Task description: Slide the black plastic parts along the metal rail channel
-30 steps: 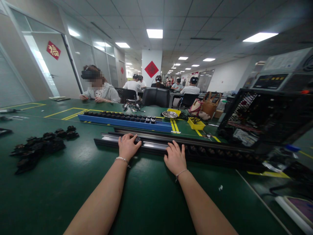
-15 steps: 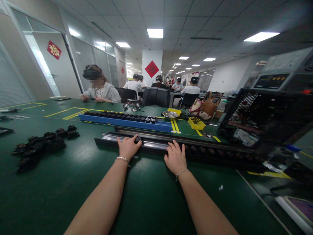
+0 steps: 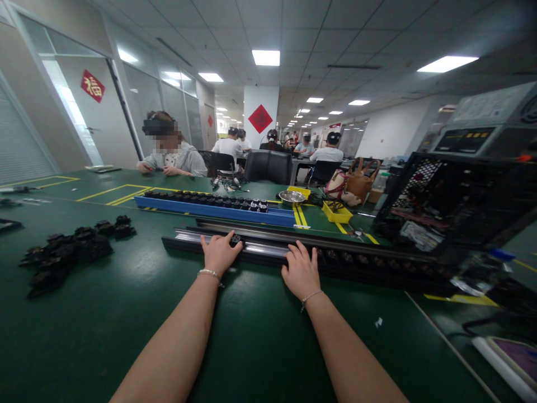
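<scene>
A long black rail (image 3: 265, 249) with a shiny inner channel lies across the table in front of me. My left hand (image 3: 220, 253) is at its left part, with thumb and forefinger closed around a small black part (image 3: 236, 240) that sits in the channel. My right hand (image 3: 302, 272) rests farther right on the same rail, its fingers spread over the near edge and channel. To the right of it, a row of several similar black parts (image 3: 361, 260) fills the channel. A second dark rail (image 3: 262, 230) runs right behind the first.
A pile of black parts (image 3: 71, 252) lies at left. Beyond the rails stands a blue rail (image 3: 218, 214) holding more parts. A metal dish (image 3: 292, 196), a yellow tray (image 3: 337, 214) and an open computer case (image 3: 415, 207) stand right. A person (image 3: 172, 151) sits across the table.
</scene>
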`<action>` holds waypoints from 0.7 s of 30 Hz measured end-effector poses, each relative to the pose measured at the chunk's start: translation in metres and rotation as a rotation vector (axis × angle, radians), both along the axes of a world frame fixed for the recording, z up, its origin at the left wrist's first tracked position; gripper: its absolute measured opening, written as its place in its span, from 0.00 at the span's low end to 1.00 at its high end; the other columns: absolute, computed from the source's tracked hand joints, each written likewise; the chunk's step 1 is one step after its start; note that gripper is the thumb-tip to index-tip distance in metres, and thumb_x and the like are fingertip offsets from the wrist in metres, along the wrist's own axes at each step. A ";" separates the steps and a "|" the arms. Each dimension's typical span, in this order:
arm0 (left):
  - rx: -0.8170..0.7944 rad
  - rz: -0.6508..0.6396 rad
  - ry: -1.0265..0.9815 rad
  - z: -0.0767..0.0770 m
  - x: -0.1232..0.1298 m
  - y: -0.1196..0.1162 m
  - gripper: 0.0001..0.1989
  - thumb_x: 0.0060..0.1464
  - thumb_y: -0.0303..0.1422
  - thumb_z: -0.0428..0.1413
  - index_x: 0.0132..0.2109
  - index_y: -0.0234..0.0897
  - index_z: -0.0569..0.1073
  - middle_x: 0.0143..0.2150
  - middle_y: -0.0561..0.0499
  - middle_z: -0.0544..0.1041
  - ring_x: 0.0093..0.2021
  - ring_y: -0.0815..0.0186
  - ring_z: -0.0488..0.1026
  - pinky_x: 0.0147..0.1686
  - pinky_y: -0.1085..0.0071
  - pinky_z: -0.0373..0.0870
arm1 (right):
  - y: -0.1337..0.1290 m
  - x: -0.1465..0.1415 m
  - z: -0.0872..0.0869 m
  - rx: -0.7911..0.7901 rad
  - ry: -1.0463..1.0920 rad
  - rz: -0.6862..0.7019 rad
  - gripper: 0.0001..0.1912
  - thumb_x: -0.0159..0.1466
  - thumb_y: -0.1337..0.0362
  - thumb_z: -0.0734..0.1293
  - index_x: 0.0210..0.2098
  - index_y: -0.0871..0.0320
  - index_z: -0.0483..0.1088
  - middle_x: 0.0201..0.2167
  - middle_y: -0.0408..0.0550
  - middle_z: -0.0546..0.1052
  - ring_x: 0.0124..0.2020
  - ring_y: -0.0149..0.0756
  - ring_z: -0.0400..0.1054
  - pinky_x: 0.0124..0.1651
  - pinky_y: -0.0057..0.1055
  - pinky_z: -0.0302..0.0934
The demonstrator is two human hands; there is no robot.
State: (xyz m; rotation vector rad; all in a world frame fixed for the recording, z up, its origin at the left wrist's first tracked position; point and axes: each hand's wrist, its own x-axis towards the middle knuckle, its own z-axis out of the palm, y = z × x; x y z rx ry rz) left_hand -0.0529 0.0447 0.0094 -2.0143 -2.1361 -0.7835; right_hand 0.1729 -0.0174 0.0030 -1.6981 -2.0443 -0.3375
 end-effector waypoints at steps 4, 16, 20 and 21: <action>0.011 0.034 -0.049 0.000 0.000 0.001 0.30 0.50 0.49 0.47 0.56 0.39 0.66 0.44 0.41 0.77 0.52 0.53 0.67 0.61 0.47 0.36 | 0.000 0.000 0.000 -0.001 0.006 -0.001 0.12 0.58 0.66 0.59 0.40 0.56 0.69 0.56 0.49 0.67 0.63 0.41 0.46 0.63 0.54 0.29; 0.019 0.065 -0.122 -0.002 0.000 0.004 0.20 0.46 0.47 0.49 0.42 0.38 0.66 0.39 0.44 0.76 0.49 0.54 0.69 0.61 0.49 0.35 | 0.002 0.001 -0.004 0.013 0.001 0.008 0.12 0.58 0.66 0.59 0.40 0.57 0.70 0.56 0.50 0.67 0.63 0.42 0.46 0.63 0.55 0.28; 0.018 0.068 -0.119 -0.002 0.000 0.004 0.20 0.46 0.47 0.49 0.42 0.38 0.66 0.38 0.44 0.76 0.49 0.54 0.69 0.61 0.49 0.35 | 0.002 0.001 -0.003 0.010 -0.010 0.002 0.13 0.58 0.65 0.59 0.41 0.57 0.70 0.56 0.50 0.67 0.63 0.43 0.46 0.63 0.55 0.29; 0.015 0.070 -0.122 -0.002 0.000 0.004 0.20 0.46 0.47 0.49 0.42 0.38 0.66 0.38 0.44 0.76 0.49 0.54 0.69 0.61 0.49 0.35 | 0.002 0.001 -0.003 0.007 -0.013 0.000 0.13 0.58 0.65 0.59 0.41 0.57 0.70 0.56 0.51 0.67 0.63 0.43 0.46 0.63 0.55 0.29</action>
